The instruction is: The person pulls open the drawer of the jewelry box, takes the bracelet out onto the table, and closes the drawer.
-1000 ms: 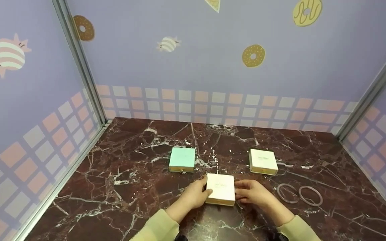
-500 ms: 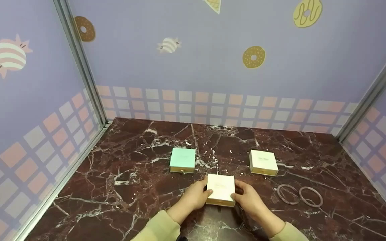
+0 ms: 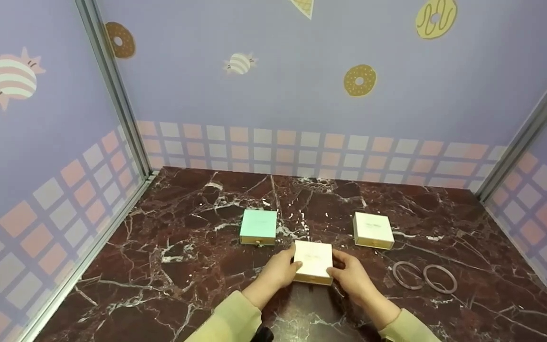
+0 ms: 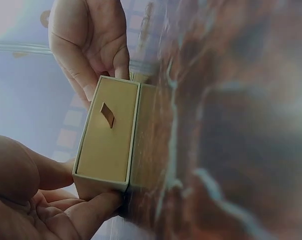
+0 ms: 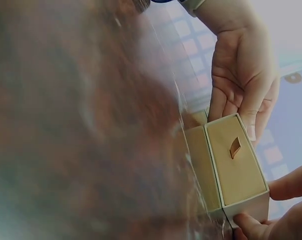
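Note:
A small white drawer-style gift box (image 3: 313, 259) is between my two hands at the middle front of the table. My left hand (image 3: 278, 271) grips its left side, thumb at the top edge. On the opposite side my right hand (image 3: 352, 278) holds it, thumb near the front corner. The box's gold drawer front (image 4: 108, 135), pushed in, carries a small brown pull tab (image 5: 235, 148) in both wrist views. The box sits close over the glossy table, its reflection right beside it. Fingers farther back are partly hidden by the box.
A mint-green box (image 3: 259, 225) stands behind and to the left, a second white box (image 3: 373, 230) behind and to the right. Two pale rings like bangles (image 3: 439, 279) lie right of my right hand. Patterned panels wall in the dark marbled table (image 3: 183, 280).
My right hand has brought its thumb onto the box's right side, so both hands now hold it. The box has shifted slightly away from me. The other boxes and rings stay put.

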### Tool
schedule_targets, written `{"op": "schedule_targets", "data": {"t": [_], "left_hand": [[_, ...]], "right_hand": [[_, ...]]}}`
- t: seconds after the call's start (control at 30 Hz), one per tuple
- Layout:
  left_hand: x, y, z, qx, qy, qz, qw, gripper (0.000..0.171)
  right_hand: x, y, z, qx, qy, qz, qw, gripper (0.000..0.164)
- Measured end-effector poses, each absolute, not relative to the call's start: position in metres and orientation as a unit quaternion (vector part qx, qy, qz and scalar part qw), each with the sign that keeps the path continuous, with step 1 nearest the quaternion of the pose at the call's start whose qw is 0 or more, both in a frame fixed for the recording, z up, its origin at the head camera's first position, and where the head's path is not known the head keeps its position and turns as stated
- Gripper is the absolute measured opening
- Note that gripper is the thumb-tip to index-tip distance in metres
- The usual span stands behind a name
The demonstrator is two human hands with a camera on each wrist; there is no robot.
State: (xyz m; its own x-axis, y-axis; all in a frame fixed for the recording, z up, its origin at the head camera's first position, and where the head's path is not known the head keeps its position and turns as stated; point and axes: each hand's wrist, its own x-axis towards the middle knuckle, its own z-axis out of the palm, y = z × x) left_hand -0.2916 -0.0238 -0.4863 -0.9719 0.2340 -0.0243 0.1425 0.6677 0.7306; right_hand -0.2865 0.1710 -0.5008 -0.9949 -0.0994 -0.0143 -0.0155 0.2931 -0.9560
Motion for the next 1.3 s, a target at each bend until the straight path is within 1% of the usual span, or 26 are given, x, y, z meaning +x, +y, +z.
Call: {"op": "schedule_targets", "data": {"t": [0.1, 0.37, 0.5, 0.6, 0.7, 0.93, 1.3], "left_hand": [[-0.301, -0.02, -0.486, 0.089, 0.911, 0.397, 0.065, 0.061], [-0.331, -0.011, -0.484, 0.048, 0.917, 0.393, 0.054, 0.058], [-0.343, -0.008, -0.484, 0.03, 0.922, 0.384, 0.042, 0.059], [-0.352, -0.006, -0.484, 0.02, 0.927, 0.375, 0.022, 0.056], [-0.357, -0.004, -0.483, 0.005, 0.925, 0.381, 0.015, 0.054], [-0.362, -0.002, -0.481, -0.023, 0.918, 0.394, 0.027, 0.054], [-0.367, -0.001, -0.481, -0.02, 0.929, 0.367, 0.041, 0.055]], "right_hand": [[-0.297, 0.172, -0.5, -0.032, 0.807, -0.588, 0.032, 0.056], [-0.331, 0.17, -0.503, -0.023, 0.8, -0.598, 0.025, 0.056], [-0.348, 0.167, -0.507, -0.016, 0.796, -0.605, 0.022, 0.057], [-0.358, 0.164, -0.507, -0.01, 0.797, -0.603, 0.021, 0.057], [-0.367, 0.161, -0.507, -0.008, 0.798, -0.602, 0.023, 0.056], [-0.374, 0.158, -0.507, -0.005, 0.796, -0.605, 0.024, 0.056], [-0.375, 0.157, -0.506, -0.006, 0.792, -0.61, 0.02, 0.057]]}}
